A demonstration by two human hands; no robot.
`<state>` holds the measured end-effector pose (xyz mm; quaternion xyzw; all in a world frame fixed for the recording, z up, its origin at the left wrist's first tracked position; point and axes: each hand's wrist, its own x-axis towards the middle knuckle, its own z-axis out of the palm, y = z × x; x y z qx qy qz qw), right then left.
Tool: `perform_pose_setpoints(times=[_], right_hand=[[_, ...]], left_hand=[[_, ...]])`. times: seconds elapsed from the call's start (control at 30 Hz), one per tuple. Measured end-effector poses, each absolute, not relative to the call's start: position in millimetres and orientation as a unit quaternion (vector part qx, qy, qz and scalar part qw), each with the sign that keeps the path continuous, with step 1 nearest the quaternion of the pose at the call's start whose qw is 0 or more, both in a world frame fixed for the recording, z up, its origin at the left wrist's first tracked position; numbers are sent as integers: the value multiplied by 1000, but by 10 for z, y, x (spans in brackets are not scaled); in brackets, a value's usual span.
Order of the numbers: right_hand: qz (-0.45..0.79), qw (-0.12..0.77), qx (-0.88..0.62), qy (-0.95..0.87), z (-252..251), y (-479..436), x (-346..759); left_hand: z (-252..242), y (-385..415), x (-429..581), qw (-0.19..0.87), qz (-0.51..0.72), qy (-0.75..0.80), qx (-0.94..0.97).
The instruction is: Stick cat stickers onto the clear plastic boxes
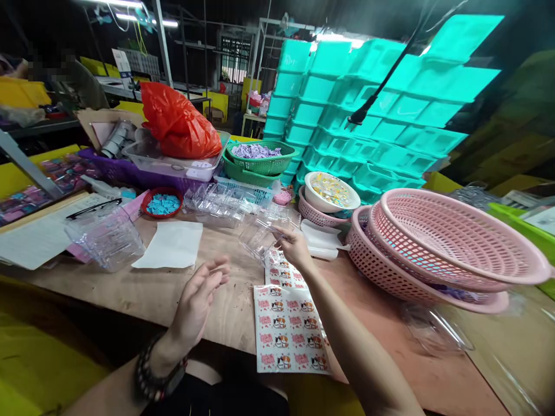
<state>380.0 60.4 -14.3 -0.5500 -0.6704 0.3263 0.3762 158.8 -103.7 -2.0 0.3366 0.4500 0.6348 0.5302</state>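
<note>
The grainy wooden desk (238, 283) carries, well in from its front edge, a glossy, thin-walled, angular clear plastic box (255, 236), pinched by the right hand (295, 247). The left hand (202, 294) hovers nearer that edge, fingers loosely spread.

The plastic case (255, 236) is clear and colourless. White sticker sheets (291, 329) repeat black, white and orange cartoon animals beside pink motifs. The stacked bins (313, 88) are turquoise, the lattice-patterned baskets (392, 251) pink, the bag (180, 124) bright red. Blue pieces (163, 204) sit in a red basket (144, 210), lilac pieces (255, 151) in a green basket (271, 167); the surface (236, 315) is pale brown, reddish at right.
</note>
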Motion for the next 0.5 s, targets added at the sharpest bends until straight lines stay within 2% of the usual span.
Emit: perform_pose_setpoints(times=[0.1,0.3,0.5], right_hand=[[415,389,-516,-641,-204,363,3644],[540,415,-473,-558,-378,-35,3268],[625,421,-460,-470,-398,-229,3145]], left_hand=[[-225,-728,1651,590,579,486,284],[-405,-575,1566,600,626,435,245],[-458,-625,1535,660,649,299,234]])
